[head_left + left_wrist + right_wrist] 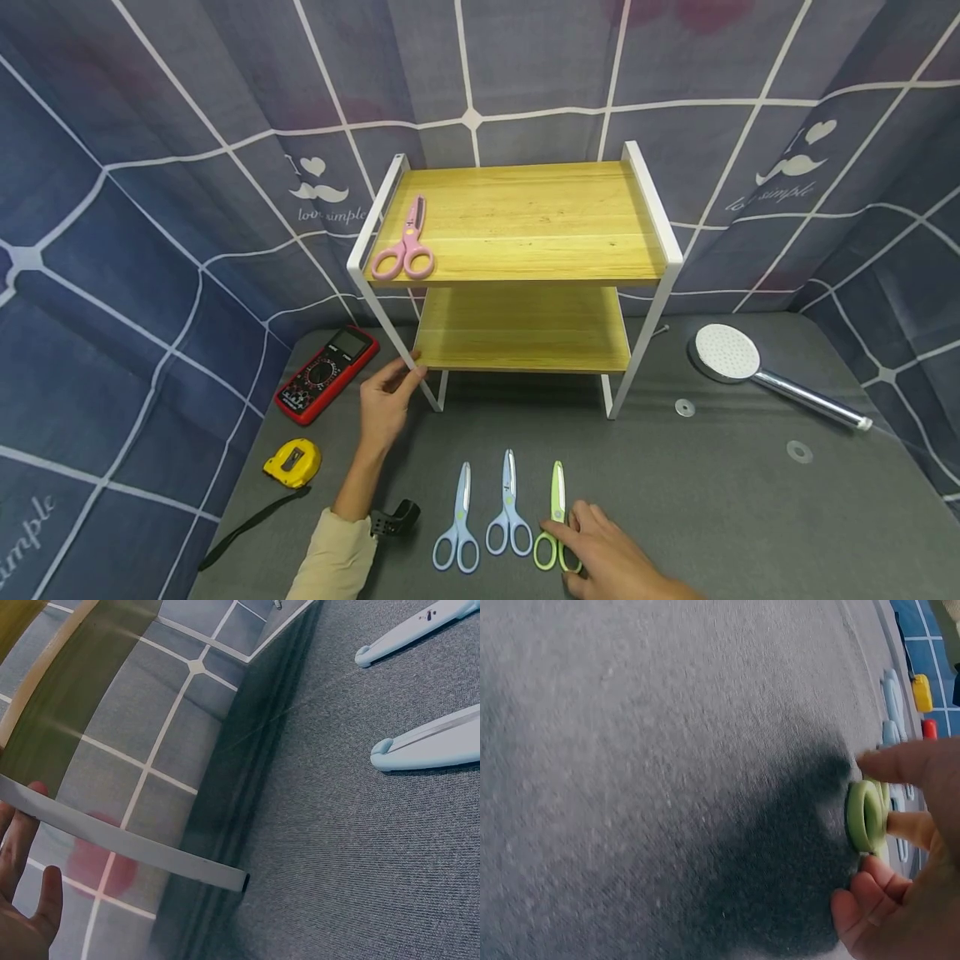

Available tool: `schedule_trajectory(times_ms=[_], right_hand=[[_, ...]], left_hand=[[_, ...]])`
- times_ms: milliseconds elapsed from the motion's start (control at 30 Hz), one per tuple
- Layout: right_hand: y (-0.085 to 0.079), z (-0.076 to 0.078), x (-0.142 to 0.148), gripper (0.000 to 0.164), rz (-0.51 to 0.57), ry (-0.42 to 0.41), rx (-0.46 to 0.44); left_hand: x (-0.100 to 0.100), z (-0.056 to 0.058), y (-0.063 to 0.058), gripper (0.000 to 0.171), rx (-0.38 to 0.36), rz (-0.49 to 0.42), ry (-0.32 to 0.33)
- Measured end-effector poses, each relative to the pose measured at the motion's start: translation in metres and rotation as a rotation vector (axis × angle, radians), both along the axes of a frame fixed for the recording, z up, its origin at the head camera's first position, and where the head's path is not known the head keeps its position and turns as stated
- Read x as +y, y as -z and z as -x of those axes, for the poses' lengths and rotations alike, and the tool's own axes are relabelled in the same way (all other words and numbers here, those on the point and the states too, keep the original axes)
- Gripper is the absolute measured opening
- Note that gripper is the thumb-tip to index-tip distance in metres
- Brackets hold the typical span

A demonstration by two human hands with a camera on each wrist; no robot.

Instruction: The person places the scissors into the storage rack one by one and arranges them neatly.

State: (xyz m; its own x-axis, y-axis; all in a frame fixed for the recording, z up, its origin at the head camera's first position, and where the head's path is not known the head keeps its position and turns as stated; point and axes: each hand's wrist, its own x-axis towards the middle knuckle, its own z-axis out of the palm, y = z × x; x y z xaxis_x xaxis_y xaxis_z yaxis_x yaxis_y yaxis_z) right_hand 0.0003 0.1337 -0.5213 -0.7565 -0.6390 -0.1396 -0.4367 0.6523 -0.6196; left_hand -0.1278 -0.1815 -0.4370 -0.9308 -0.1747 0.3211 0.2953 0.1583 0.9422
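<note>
"Touching what, that right hand (603, 552)?"

"Green scissors (558, 500), nearest us on the grey surface (660, 475). Its grip looks spread, one finger against a loop."

"Beside them?"

"Two blue scissors (510, 505)."

"And the left hand (381, 408)?"

"Farther off, pinching the left front leg (387, 325) of the rack (652, 202)."

"Beyond?"

"Pink scissors (410, 237), on the top shelf (525, 225)."

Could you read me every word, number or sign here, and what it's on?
On the tile-patterned curtain:
"love simple", left of the shelf
"simple", right, its first word creased
"simple", far left, partly cut off
Heart and moustache signs, above both shelf-side texts

Too small to read:
markings on the red multimeter
dark marks on the middle blue scissors
</note>
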Motion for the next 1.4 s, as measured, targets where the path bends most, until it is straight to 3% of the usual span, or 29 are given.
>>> schedule_trajectory(times_ms=[133, 200, 400, 567, 833, 1067, 1167, 1400], right_hand=[[0.003, 0.000, 0.003, 0.059, 0.041, -0.047, 0.125], [0.004, 0.000, 0.003, 0.058, 0.043, -0.056, 0.146], [0.002, 0.002, 0.002, 0.054, -0.005, -0.040, 0.020], [0.003, 0.001, 0.004, 0.053, 0.000, -0.039, 0.028], [0.009, -0.003, 0.005, 0.054, 0.077, -0.018, 0.257], [0.009, -0.003, 0.005, 0.053, 0.079, 0.038, 0.105], [0.011, -0.005, 0.006, 0.053, 0.094, 0.060, 0.094], [0.013, -0.010, 0.006, 0.056, 0.231, 0.133, 0.316]], left_hand=[[0.000, 0.000, -0.001, 0.025, -0.010, 0.014, -0.006], [0.000, -0.001, -0.001, 0.025, -0.013, 0.019, -0.009], [0.000, -0.001, -0.001, 0.025, -0.012, 0.026, -0.009], [0.001, -0.001, 0.000, 0.025, -0.009, 0.025, -0.005], [0.000, -0.001, 0.000, 0.026, -0.021, 0.025, -0.020], [-0.001, 0.000, -0.001, 0.025, -0.004, 0.037, -0.012], [-0.001, 0.000, -0.001, 0.025, 0.003, 0.035, -0.008], [-0.001, -0.001, -0.001, 0.025, -0.003, 0.039, -0.015]])
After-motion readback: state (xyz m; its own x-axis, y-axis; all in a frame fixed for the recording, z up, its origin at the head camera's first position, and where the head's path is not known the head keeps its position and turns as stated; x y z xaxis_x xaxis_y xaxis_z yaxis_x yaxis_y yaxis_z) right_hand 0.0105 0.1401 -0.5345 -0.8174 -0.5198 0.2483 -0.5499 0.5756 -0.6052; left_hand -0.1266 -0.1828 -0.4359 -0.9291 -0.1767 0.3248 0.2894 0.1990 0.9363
